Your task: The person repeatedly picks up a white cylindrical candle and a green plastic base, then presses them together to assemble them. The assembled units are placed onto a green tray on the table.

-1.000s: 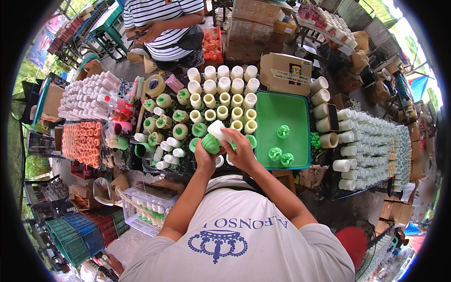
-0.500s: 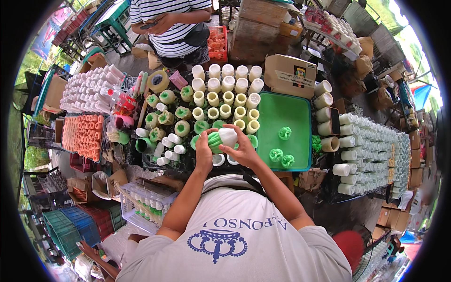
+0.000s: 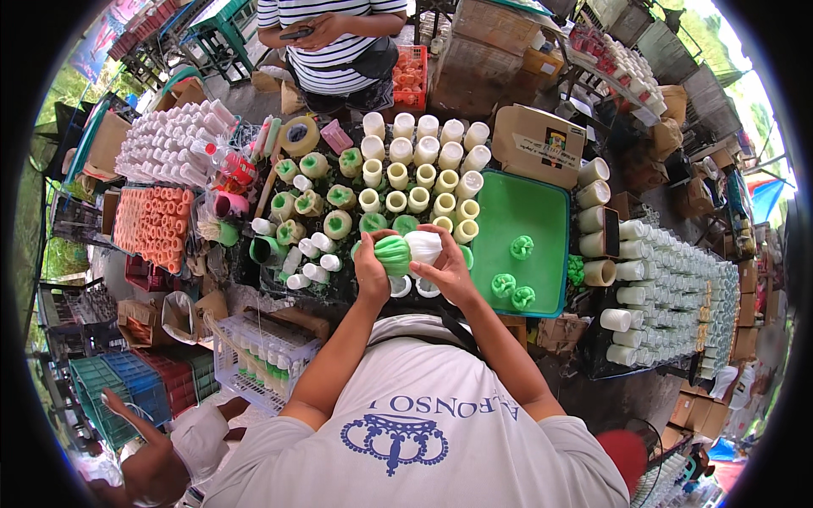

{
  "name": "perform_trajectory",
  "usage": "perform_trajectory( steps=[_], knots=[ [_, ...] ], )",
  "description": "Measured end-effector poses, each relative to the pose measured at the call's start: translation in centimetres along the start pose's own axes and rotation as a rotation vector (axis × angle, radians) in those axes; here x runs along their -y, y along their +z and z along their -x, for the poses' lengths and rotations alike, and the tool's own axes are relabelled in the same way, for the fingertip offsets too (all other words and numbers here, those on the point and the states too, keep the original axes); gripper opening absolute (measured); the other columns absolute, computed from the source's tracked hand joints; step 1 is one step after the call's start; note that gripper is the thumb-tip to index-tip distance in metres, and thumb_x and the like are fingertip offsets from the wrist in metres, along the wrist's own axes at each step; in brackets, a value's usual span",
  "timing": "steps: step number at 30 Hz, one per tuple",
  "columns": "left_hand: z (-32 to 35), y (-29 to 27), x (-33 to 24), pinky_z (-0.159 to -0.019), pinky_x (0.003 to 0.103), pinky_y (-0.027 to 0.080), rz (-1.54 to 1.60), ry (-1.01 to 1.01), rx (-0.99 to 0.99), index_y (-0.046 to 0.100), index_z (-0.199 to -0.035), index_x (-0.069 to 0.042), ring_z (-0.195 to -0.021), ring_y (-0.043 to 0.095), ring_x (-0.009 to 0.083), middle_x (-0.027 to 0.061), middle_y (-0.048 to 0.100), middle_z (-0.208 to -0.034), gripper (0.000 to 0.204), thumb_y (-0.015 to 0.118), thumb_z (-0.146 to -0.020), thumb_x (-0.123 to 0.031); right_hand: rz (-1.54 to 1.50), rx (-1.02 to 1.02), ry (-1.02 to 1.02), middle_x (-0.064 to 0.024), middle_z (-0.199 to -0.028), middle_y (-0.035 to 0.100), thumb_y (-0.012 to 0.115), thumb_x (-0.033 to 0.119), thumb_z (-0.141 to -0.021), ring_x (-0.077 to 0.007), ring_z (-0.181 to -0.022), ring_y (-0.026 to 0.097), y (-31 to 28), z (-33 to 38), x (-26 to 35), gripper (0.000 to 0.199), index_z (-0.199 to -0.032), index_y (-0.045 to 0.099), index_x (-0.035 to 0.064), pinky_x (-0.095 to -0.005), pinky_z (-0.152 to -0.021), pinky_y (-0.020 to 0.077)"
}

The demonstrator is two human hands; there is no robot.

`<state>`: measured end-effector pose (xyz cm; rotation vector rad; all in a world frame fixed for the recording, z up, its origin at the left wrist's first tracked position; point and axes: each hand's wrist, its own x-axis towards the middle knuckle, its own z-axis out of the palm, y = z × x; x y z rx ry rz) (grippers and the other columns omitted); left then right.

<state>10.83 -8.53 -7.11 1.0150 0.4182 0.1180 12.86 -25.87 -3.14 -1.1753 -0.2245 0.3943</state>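
My left hand (image 3: 371,269) is wrapped round a green ribbed, rounded piece (image 3: 392,255). Against its right side is a white ribbed piece (image 3: 423,246), gripped by my right hand (image 3: 451,269). The two ribbed pieces touch end to end; whether they are joined cannot be seen. Both hands are over the near edge of the table, just in front of rows of cream cylinders (image 3: 418,200). To their right, three green ruffled pieces (image 3: 502,284) lie in a green tray (image 3: 542,220). Left of my hands lie several small white cylinders (image 3: 316,273).
Cylinders with green centres (image 3: 337,223) stand left of the cream rows, near a tape roll (image 3: 299,135). An open cardboard box (image 3: 538,146) sits behind the tray. White cylinders (image 3: 631,273) crowd the right table. Across the table a person in a striped shirt (image 3: 330,51) holds a phone.
The view has shifted, so the table sits slightly farther right. The white ribbed piece has turned to lie more level beside the green one. Another person at lower left has come further into view.
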Motion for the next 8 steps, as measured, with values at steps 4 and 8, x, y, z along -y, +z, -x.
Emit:
perform_trajectory(
  steps=[4,8],
  knots=[
    [-0.17,0.00,-0.01,-0.082,0.033,0.058,0.028,0.003,-0.035,0.072,-0.111,0.003,-0.089,0.072,0.0192,0.0111,0.075,-0.101,0.064,0.029,-0.119,-0.043,-0.045,-0.007,0.003,-0.0104,-0.130,0.062,0.086,0.004,-0.090,-0.0175,-0.118,0.064,0.08,-0.07,-0.25,0.069,-0.148,0.048,0.0019,-0.0347,-0.100,0.0544],
    [-0.37,-0.15,0.23,-0.083,0.033,0.058,0.037,0.010,-0.046,0.072,-0.111,0.003,-0.089,0.073,0.0194,0.0114,0.076,-0.101,0.064,0.030,-0.119,-0.045,-0.028,-0.014,0.011,-0.0106,-0.131,0.062,0.085,0.004,-0.091,-0.0178,-0.120,0.064,0.05,-0.20,-0.29,0.070,-0.149,0.048,0.0021,-0.0348,-0.101,0.0539]
  ],
)
